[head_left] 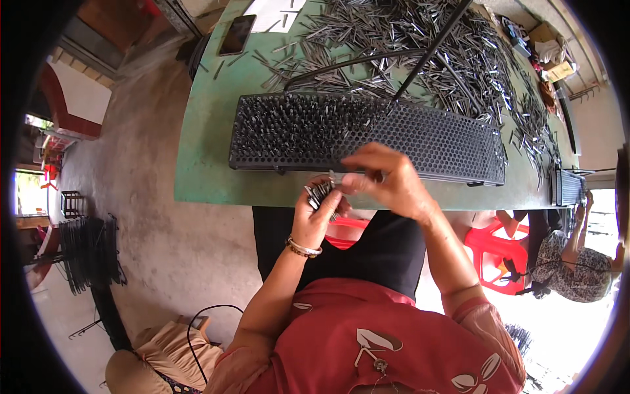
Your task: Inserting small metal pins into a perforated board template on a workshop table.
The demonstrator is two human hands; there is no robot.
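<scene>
In front of the table's near edge, my left hand (315,213) is closed around a bundle of thin metal strips (320,192), whose ends stick up past the fingers. Close beside it on the right is my right hand (397,180), its fingers curled toward the bundle. Motion smears those fingertips, so whether they pinch a strip cannot be made out. Just beyond both hands lies a long black perforated tray (433,141). Small metal strips stand in the holes across its left part (289,128), while bare holes show over most of the right part.
A large heap of loose metal strips (407,39) covers the far side of the green table (203,151). Black rods (433,49) slant over the tray. A phone (237,34) lies far left. At right, another person (571,269) sits near a red stool (495,253).
</scene>
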